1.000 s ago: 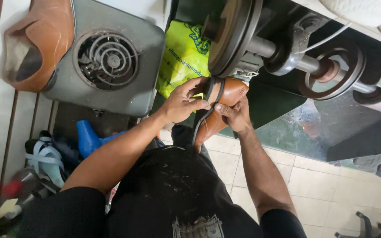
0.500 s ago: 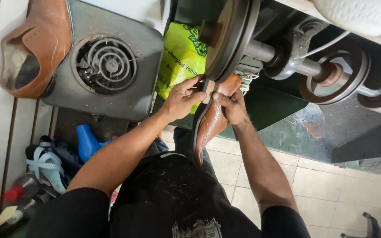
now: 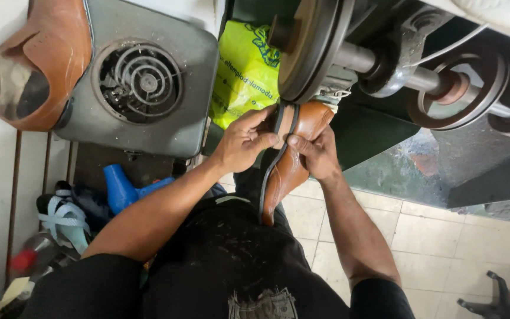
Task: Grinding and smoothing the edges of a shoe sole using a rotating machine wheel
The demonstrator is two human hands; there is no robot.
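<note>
Apron: a dark, paint-flecked apron (image 3: 237, 260) fills the near foreground, over the lap.
Left hand: the left hand (image 3: 244, 142) is curled shut on the sole edge of the tan leather shoe (image 3: 290, 162), thumb on top, fingertips by the dark sole rim.
Right hand: the right hand (image 3: 317, 155) is wrapped closed around the same shoe from the other side, thumb pressed along the sole.
Shoe: held sole-side toward the camera, heel toward the lap, toe raised to the lower rim of the grinding wheel (image 3: 311, 47); contact cannot be told.
Change: against a second ago, the toe sits higher and closer under the wheel, and the hands have shifted up with it; half a second ago the pose was nearly the same.
Floor: pale tiles (image 3: 444, 236) lie beneath the right forearm.
Left side: a blue nozzle-shaped object (image 3: 118, 186) lies low, near clutter.
Machine: a grey housing with a round vent (image 3: 140, 80), a second tan shoe (image 3: 42, 65) beside it.
Behind: a yellow-green plastic bag (image 3: 246, 71) stands behind the wheel; the shaft (image 3: 379, 65) runs right to a pulley (image 3: 458, 88).
</note>
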